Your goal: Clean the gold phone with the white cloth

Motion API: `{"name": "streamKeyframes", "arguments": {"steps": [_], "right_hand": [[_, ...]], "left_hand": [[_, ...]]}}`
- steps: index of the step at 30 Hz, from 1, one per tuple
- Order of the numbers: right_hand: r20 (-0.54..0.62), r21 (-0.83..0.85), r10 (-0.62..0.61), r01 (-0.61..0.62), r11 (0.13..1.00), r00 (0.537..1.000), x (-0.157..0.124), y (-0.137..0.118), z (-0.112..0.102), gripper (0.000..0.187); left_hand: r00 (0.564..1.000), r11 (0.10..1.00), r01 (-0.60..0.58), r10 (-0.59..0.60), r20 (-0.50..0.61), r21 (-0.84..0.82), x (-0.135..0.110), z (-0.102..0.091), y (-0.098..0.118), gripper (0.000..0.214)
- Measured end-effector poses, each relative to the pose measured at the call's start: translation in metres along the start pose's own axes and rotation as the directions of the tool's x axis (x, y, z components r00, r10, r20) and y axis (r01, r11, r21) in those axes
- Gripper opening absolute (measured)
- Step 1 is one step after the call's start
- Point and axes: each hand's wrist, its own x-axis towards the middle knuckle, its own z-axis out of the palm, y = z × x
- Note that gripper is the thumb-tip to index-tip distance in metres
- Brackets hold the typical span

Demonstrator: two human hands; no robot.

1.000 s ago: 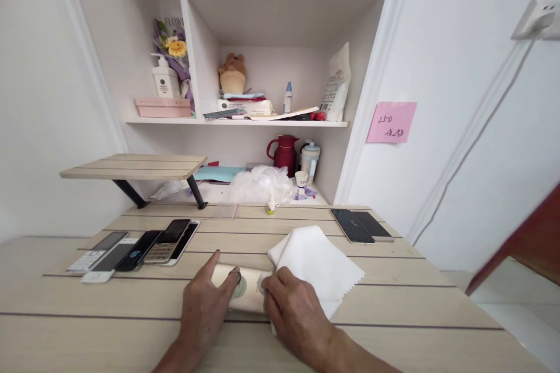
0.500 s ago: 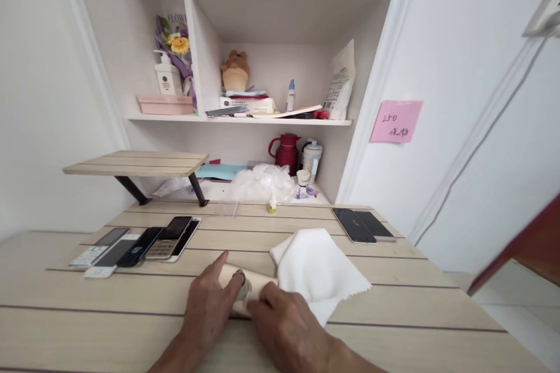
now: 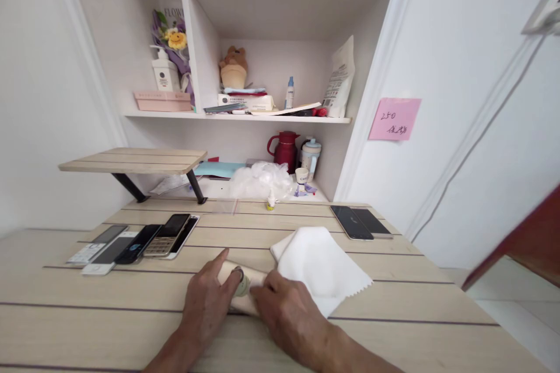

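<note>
My left hand (image 3: 206, 294) holds down a flat, pale gold object that looks like a phone (image 3: 245, 303), lying on the table with its back up. The thumb presses near a round greenish patch (image 3: 244, 284) on that surface, while the index finger reaches along the far left edge. My right hand (image 3: 289, 317) is closed, its fingertips pinched together at the patch's right side. Whatever is between them is hidden. A white cloth (image 3: 321, 271) with a zigzag edge lies crumpled just beyond the right hand.
Several phones (image 3: 139, 245) lie side by side at the left, and two dark phones (image 3: 352, 222) at the right. A small dropper bottle (image 3: 270, 201) stands near the back edge. A raised wooden shelf (image 3: 135, 160) is at the back left, beside a crumpled plastic bag (image 3: 262, 179).
My right hand has shifted slightly up and right over the phone, uncovering more of the round patch. My left hand holds its place. The whole view has tilted a little.
</note>
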Motion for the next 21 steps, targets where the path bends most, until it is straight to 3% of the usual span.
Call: {"name": "streamKeyframes", "arguments": {"steps": [2,4,9,15,21], "right_hand": [[-0.030,0.008,0.102,-0.102,0.995,0.994,0.001,0.004,-0.002,0.018],[-0.040,0.017,0.119,-0.118,0.993,0.992,0.001,0.005,-0.004,0.018],[-0.011,0.068,-0.118,0.119,0.991,0.993,-0.001,-0.002,-0.008,0.015],[-0.104,0.141,0.111,-0.096,0.985,0.988,0.001,0.012,-0.007,0.021],[-0.025,0.107,-0.083,0.086,0.991,0.996,0.000,0.003,-0.009,0.018]], "left_hand": [[1.000,1.000,0.024,-0.024,0.000,-0.001,0.000,-0.002,0.002,0.054],[0.999,0.999,0.049,-0.049,0.002,-0.007,0.001,-0.005,0.004,0.054],[0.995,0.995,0.101,-0.101,0.013,-0.026,0.004,-0.012,0.009,0.055],[0.990,0.989,0.142,-0.142,0.015,-0.047,0.004,-0.012,0.010,0.058],[0.990,0.988,0.139,-0.138,0.024,-0.060,0.003,-0.011,0.010,0.058]]}}
